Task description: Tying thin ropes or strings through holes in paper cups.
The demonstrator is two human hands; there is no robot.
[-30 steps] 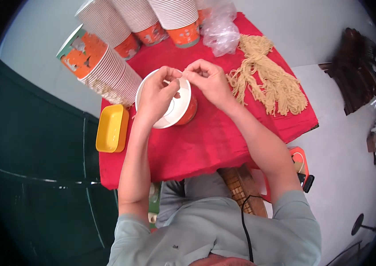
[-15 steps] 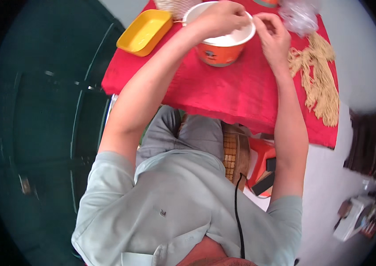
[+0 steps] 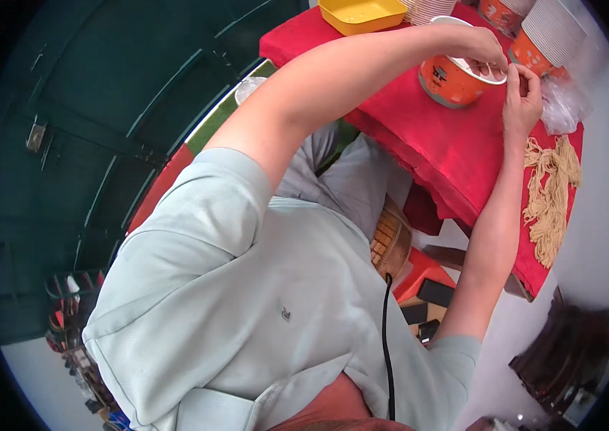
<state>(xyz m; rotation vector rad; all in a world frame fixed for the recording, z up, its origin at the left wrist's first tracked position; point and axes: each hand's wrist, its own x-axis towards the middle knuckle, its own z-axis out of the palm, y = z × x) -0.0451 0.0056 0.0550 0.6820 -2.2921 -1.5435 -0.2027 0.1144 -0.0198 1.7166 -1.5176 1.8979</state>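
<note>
An orange paper bowl (image 3: 448, 80) with a white inside stands on the red tablecloth (image 3: 455, 147) near the top of the view. My left hand (image 3: 478, 44) curls over its rim and holds it. My right hand (image 3: 522, 99) is at the bowl's right edge with its fingertips pinched together at the rim; what they pinch is too small to tell. A bundle of tan string pieces (image 3: 550, 197) lies on the cloth to the right of my right forearm.
A yellow tray (image 3: 362, 13) lies at the cloth's far left end. Stacks of orange paper bowls (image 3: 549, 36) and a crumpled clear plastic bag (image 3: 561, 108) stand behind the bowl. A wooden stool (image 3: 389, 241) and a red object (image 3: 423, 273) are below the table.
The view has swung down and left, so my torso fills the middle and the table sits at the top right. Both hands have stayed at the bowl's rim.
</note>
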